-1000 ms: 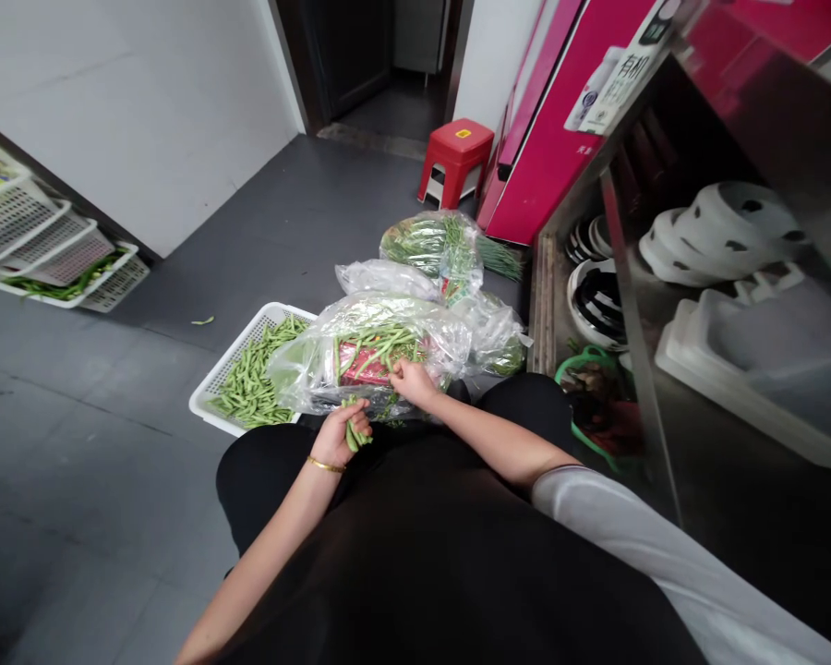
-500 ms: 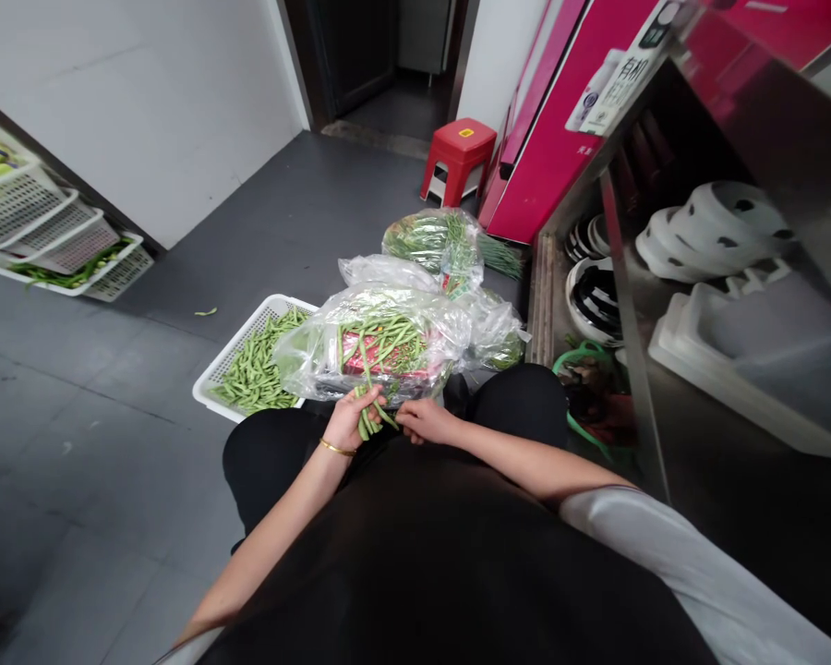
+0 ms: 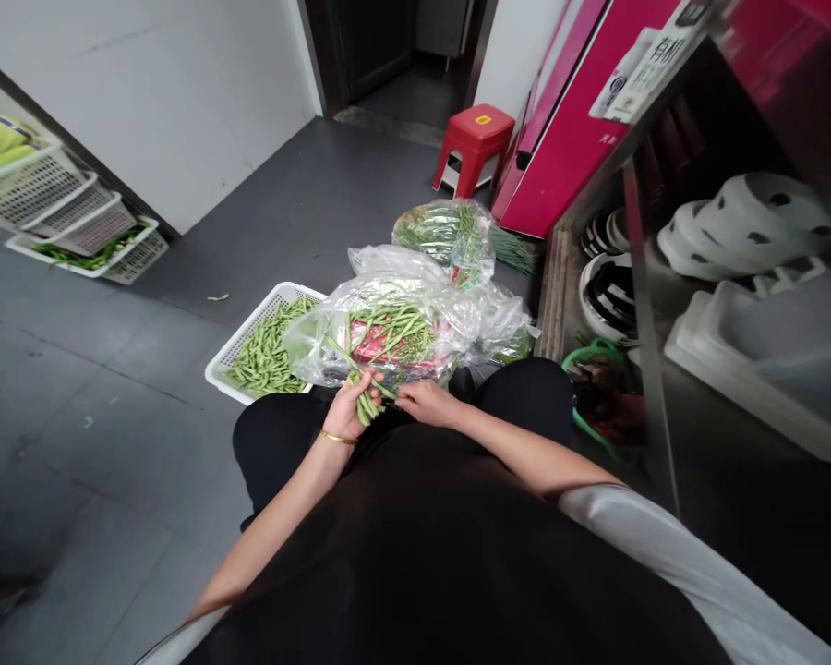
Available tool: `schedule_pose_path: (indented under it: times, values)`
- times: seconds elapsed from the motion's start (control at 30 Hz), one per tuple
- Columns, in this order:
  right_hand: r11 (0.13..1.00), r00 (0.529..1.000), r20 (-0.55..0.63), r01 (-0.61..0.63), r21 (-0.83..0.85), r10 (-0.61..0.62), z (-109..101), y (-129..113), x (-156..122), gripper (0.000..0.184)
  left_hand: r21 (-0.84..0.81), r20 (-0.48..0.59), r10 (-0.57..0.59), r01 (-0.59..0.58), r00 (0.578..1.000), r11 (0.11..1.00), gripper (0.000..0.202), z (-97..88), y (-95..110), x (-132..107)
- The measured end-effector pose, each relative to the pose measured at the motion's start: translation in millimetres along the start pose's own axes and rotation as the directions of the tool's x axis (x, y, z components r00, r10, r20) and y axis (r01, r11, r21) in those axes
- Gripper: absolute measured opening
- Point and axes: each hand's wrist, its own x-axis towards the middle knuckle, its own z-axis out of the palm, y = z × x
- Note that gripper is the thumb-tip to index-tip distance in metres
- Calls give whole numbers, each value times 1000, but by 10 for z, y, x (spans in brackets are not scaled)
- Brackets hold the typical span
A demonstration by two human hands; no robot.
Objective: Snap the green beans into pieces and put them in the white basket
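Several green beans (image 3: pixel 366 408) are bunched in my left hand (image 3: pixel 348 406), whose fingers are closed around them. Close by on the right, my right hand (image 3: pixel 426 403) is closed, its fingertips at the end of a bean that reaches over from the bunch. Just beyond both hands lies a clear plastic bag (image 3: pixel 319 342) with long green beans (image 3: pixel 398 328) on top of something red. Left of it, a white perforated basket (image 3: pixel 222 356) holds many short bean pieces (image 3: pixel 267 356), and the bag overlaps its right side.
More plastic bags of greens (image 3: pixel 443 231) lie farther off, before a red stool (image 3: pixel 475 139). Stacked white baskets (image 3: pixel 76 222) stand at the left wall. On the right is a metal shelf (image 3: pixel 655 397) with white containers (image 3: pixel 754 360); a green-rimmed basket (image 3: pixel 599 392) sits near my right knee.
The whole view has shifted slightly, so the surroundings sit farther right and higher. My left hand has turned a little with the beans; both hands stay close together.
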Motion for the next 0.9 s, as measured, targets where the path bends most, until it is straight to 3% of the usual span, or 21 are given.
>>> schedule_pose_path:
  times: [0.07, 0.13, 0.2, 0.27, 0.3, 0.33, 0.4, 0.47, 0.5, 0.57, 0.67, 0.8, 0.9]
  values:
    - [996, 997, -18, -68, 54, 69, 15, 19, 24, 27, 56, -28, 28, -26, 999, 998, 29, 36, 0, -14]
    - [955, 985, -6, -168, 246, 174, -46, 36, 42, 25, 118, -52, 110, -104, 993, 988, 32, 71, 7, -33]
    - [819, 953, -74, -212, 533, 295, -197, 64, 54, 23, 144, -66, 188, -178, 980, 974, 34, 97, 18, -54]
    - [655, 897, -204, -115, 747, 391, -398, 113, 62, 26, 146, -63, 187, -176, 980, 974, 34, 111, 26, -74]
    - [609, 890, -216, -84, 788, 402, -493, 142, 64, 27, 156, -50, 153, -143, 987, 977, 33, 116, 28, -85]
    - [597, 912, -155, -113, 794, 379, -572, 169, 67, 28, 176, -27, 107, -100, 994, 979, 33, 119, 30, -95]
    - [647, 947, 118, -293, 704, 300, -659, 200, 79, 31, 252, 46, 6, -17, 999, 968, 32, 127, 31, -115]
    - [698, 919, 295, -391, 600, 261, -650, 179, 119, 35, 360, 118, -96, 47, 988, 932, 29, 138, 35, -130]
    - [704, 929, 276, -368, 607, 248, -619, 149, 151, 36, 408, 138, -144, 76, 980, 910, 27, 146, 40, -136]
    - [698, 969, 88, -226, 679, 229, -530, 60, 226, 31, 451, 129, -212, 133, 969, 883, 22, 168, 59, -147]
    - [701, 959, -147, -69, 710, 243, -381, -91, 288, 26, 290, 47, -144, 124, 988, 949, 18, 209, 113, -157]
    - [684, 930, -176, -101, 723, 324, -223, -252, 180, 27, -2, -84, 0, 0, 996, 1000, 14, 185, 212, -74]
    - [856, 961, -222, -30, 516, 167, -185, -343, 48, 22, -64, -291, 14, -33, 957, 997, 16, 33, 286, 61]
